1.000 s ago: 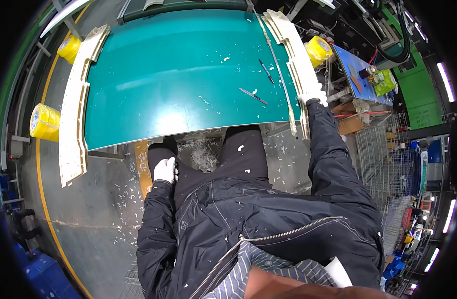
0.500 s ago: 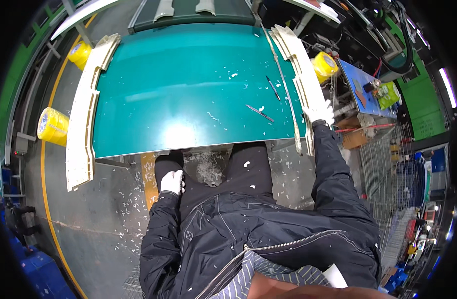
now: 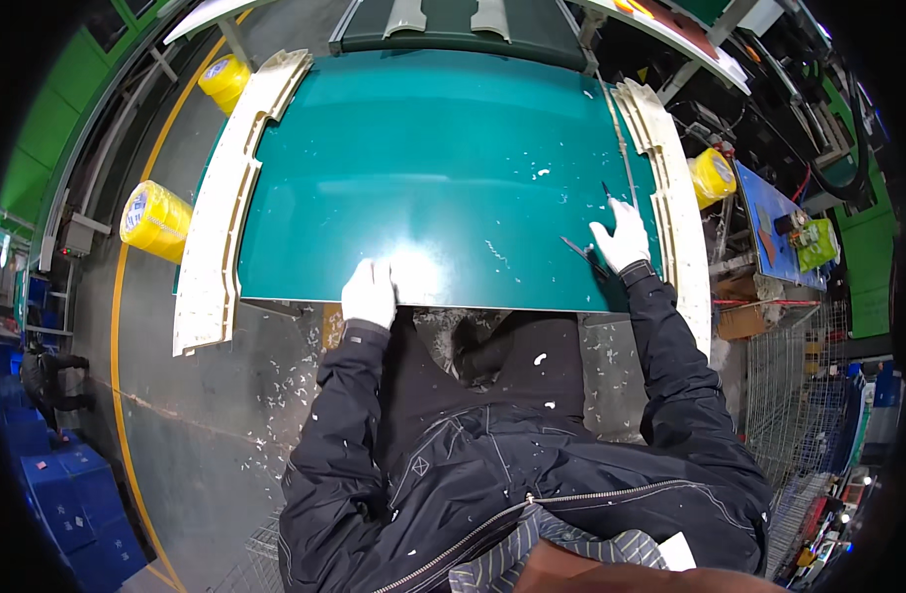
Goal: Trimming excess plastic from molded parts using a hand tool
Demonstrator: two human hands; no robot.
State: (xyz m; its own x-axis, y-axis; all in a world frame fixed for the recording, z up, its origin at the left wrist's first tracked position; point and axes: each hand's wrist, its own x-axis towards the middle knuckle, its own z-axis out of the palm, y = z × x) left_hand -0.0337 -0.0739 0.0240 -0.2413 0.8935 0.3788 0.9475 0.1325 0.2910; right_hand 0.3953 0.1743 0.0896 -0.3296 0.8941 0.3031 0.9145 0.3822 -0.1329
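Left hand [image 3: 370, 295] at near edge of green table [image 3: 423, 119], grip unclear, right hand [image 3: 625, 239] at dark pen [image 3: 606, 190], thumb spread wide

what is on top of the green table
Cream parts line both sides; between them are a slim tool, white scraps, a thin strip and a dark pen partly covered by the right hand. Anything under that or the left hand is hidden.

Cannot confirm a grip on the pen [image 3: 606, 189], partly covered by the right hand [image 3: 627, 240] at the right of the green tabletop [image 3: 433, 128]. Cannot identify white scraps [image 3: 543, 173] on it, too small. Noted two pale pieces [image 3: 490, 20] beyond its far edge, cut off by the upper picture edge. Cannot resolve the distant person [image 3: 47, 383] left of it, too small.
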